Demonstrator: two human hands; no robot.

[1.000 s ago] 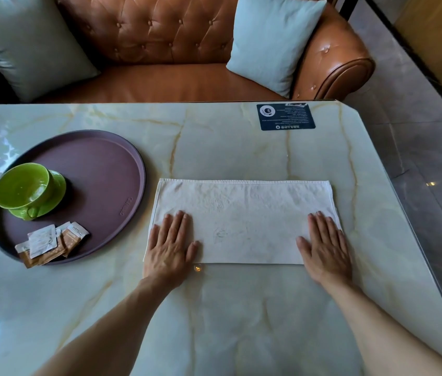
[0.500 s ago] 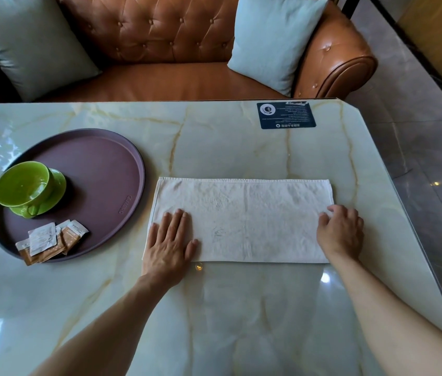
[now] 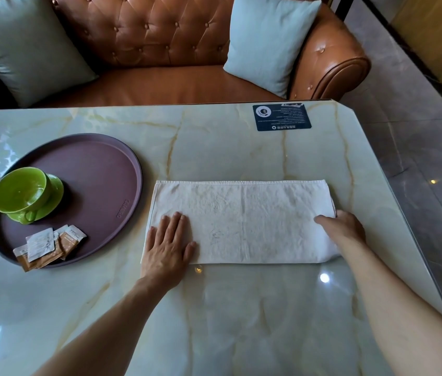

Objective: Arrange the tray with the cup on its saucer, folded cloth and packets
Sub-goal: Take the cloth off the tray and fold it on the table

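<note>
A white cloth (image 3: 241, 221) lies folded into a long strip on the marble table, right of a round purple tray (image 3: 100, 169). On the tray's left side a green cup (image 3: 19, 189) sits on its green saucer (image 3: 54, 196), and several brown and white packets (image 3: 49, 244) lie at the tray's near edge. My left hand (image 3: 167, 245) rests flat with fingers apart on the cloth's near left corner. My right hand (image 3: 343, 226) is closed on the cloth's right end, which is lifted slightly off the table.
A dark blue card (image 3: 281, 117) lies at the table's far right. The table edge (image 3: 393, 213) runs diagonally close to my right hand, with tiled floor beyond. A brown leather sofa (image 3: 160, 50) with pale cushions stands behind the table.
My right hand went from lying flat on the cloth to curling at its right edge, and now grips and lifts that end. My left hand stayed in place.
</note>
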